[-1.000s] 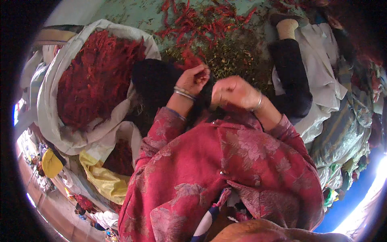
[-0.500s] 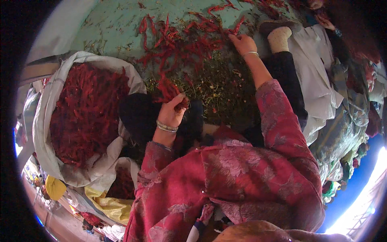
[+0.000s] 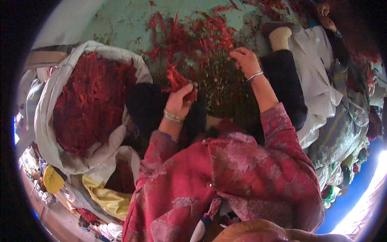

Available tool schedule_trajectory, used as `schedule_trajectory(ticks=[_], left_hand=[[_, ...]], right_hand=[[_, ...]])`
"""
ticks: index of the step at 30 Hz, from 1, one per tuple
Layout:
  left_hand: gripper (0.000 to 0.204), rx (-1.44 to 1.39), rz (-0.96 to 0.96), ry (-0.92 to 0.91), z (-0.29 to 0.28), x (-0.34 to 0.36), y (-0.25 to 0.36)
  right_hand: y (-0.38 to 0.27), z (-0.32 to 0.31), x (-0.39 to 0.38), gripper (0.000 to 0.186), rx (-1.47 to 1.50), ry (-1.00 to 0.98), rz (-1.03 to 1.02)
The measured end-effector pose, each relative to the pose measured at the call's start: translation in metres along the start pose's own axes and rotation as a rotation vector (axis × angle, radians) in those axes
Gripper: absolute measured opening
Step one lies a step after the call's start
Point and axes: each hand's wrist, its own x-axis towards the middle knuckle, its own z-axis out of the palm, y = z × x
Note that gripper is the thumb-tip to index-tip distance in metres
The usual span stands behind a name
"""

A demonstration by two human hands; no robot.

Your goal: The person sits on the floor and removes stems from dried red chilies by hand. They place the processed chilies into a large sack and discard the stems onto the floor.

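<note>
My left hand (image 3: 180, 101), with a metal bangle on the wrist, is closed around a bunch of dried red chillies (image 3: 177, 80) held just above my dark-trousered knee. My right hand (image 3: 245, 61), also with a bangle, reaches forward into the loose pile of red chillies (image 3: 193, 40) and stems spread on the green floor; its fingers curl at the pile's edge, and I cannot tell whether they hold a chilli. Both sleeves are red patterned fabric.
A big white sack (image 3: 48, 133) full of dried red chillies (image 3: 90, 101) stands open at my left. A yellow bag (image 3: 107, 197) lies below it. My right leg in dark trousers with a light sock (image 3: 280, 38) stretches forward. Pale cloth and bundles (image 3: 322, 80) lie at the right.
My hands, together near my chest a second ago, have separated. The right hand reached out to the chilli pile and has drawn back a little; the left took up a bunch of chillies.
</note>
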Motion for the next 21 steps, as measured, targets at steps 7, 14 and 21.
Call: schedule_trajectory(ticks=[7, 14, 21], left_hand=[[0.019, 0.251, 0.179, -0.049, 0.027, -0.025, -0.008], [0.015, 0.376, 0.331, -0.120, 0.028, -0.044, -0.007], [0.013, 0.117, 0.102, 0.049, -0.003, -0.023, 0.008]], right_hand=[[-0.011, 0.049, -0.119, 0.012, -0.200, -0.318, -0.318], [-0.023, 0.058, -0.148, 0.015, -0.489, -0.379, -0.417], [-0.045, 0.076, -0.180, 0.018, -0.218, -1.023, -0.445]])
